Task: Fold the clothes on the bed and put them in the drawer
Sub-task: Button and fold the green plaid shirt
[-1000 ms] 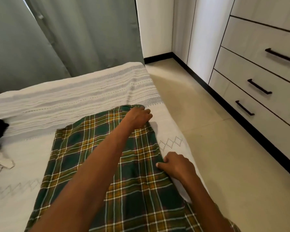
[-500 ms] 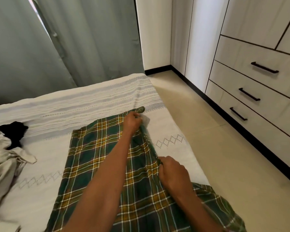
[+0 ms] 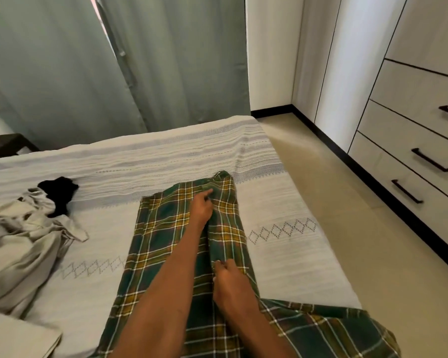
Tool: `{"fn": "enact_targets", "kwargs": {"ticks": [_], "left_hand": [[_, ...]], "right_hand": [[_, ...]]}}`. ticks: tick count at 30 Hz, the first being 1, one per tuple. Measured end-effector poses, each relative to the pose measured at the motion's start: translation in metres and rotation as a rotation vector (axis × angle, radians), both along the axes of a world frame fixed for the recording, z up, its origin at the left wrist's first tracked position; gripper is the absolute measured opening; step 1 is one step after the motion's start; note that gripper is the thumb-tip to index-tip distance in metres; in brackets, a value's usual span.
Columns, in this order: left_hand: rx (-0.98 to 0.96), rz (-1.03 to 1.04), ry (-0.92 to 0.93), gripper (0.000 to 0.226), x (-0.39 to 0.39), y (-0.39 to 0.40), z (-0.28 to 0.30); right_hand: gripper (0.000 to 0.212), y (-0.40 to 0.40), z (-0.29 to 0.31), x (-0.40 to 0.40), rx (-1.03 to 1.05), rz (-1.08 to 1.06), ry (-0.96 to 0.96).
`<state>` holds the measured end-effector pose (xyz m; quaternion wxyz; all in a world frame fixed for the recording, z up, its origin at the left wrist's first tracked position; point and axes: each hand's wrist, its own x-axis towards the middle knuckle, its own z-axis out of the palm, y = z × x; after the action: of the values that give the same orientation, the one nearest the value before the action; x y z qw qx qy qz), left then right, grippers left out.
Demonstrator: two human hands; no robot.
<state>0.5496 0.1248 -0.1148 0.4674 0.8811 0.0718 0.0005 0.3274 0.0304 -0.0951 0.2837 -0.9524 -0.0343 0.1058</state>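
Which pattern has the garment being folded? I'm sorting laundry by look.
Green plaid garment with yellow and white lines, clearest in the head view.
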Motion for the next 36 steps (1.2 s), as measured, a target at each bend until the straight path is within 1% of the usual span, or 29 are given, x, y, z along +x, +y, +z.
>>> {"fn": "enact_targets", "kwargs": {"ticks": [2, 4, 5, 7, 9, 11, 13, 15, 17, 20, 21, 23, 25, 26, 27, 29, 32, 34, 36], "left_hand": [[0.097, -0.029, 0.005, 0.047, 0.001, 0.002, -0.003], [0.266, -0.101, 0.094, 0.055, -0.002, 0.008, -0.012], [0.348, -0.117, 0.11, 0.057, -0.005, 0.012, -0.016], [0.471, -0.117, 0.097, 0.057, -0.015, 0.019, -0.021], [0.561, -0.138, 0.05, 0.053, -0.027, 0.021, -0.018], [0.625, -0.222, -0.03, 0.046, -0.047, 0.021, -0.014], [0.641, -0.329, -0.11, 0.037, -0.072, 0.017, -0.005], [0.63, -0.436, -0.141, 0.032, -0.102, 0.012, 0.006], [0.628, -0.531, -0.158, 0.032, -0.134, 0.004, 0.016], [0.658, -0.726, -0.149, 0.04, -0.173, -0.009, 0.027], [0.696, -0.785, -0.122, 0.045, -0.181, -0.013, 0.028], [0.812, -0.85, -0.035, 0.049, -0.199, -0.022, 0.031], [0.893, -0.876, 0.012, 0.046, -0.214, -0.029, 0.034], [0.911, -0.875, 0.023, 0.044, -0.22, -0.03, 0.036], [0.921, -0.876, 0.014, 0.041, -0.226, -0.033, 0.037], [0.913, -0.856, 0.02, 0.034, -0.237, -0.035, 0.04], [0.848, -0.811, 0.027, 0.027, -0.251, -0.035, 0.042], [0.712, -0.762, 0.058, 0.026, -0.256, -0.033, 0.04], [0.578, -0.701, 0.114, 0.023, -0.258, -0.031, 0.039]], "right_hand": [[0.045, 0.003, -0.003, 0.007, 0.027, 0.011, 0.028], [0.046, 0.003, -0.006, 0.011, 0.054, 0.058, 0.104], [0.045, 0.001, -0.008, 0.012, 0.073, 0.094, 0.152], [0.037, -0.007, -0.007, 0.01, 0.111, 0.151, 0.218], [0.038, -0.019, -0.006, 0.004, 0.175, 0.149, 0.201], [0.039, -0.034, -0.001, -0.007, 0.267, 0.084, 0.125], [0.032, -0.051, 0.007, -0.023, 0.334, -0.015, 0.014], [0.027, -0.072, 0.009, -0.044, 0.312, -0.16, -0.105], [0.024, -0.091, 0.004, -0.071, 0.276, -0.302, -0.171], [0.016, -0.109, -0.001, -0.118, 0.224, -0.523, -0.141], [0.022, -0.116, -0.006, -0.131, 0.199, -0.601, -0.119], [0.05, -0.124, -0.013, -0.161, 0.156, -0.706, 0.044], [0.078, -0.122, -0.015, -0.185, 0.121, -0.692, 0.232], [0.084, -0.117, -0.014, -0.193, 0.137, -0.66, 0.299], [0.083, -0.114, -0.013, -0.201, 0.166, -0.637, 0.327], [0.074, -0.107, -0.011, -0.205, 0.231, -0.644, 0.324], [0.062, -0.103, -0.009, -0.211, 0.347, -0.743, 0.308], [0.061, -0.1, -0.008, -0.213, 0.539, -0.927, 0.269], [0.065, -0.097, -0.003, -0.214, 0.851, -1.125, 0.205]]}}
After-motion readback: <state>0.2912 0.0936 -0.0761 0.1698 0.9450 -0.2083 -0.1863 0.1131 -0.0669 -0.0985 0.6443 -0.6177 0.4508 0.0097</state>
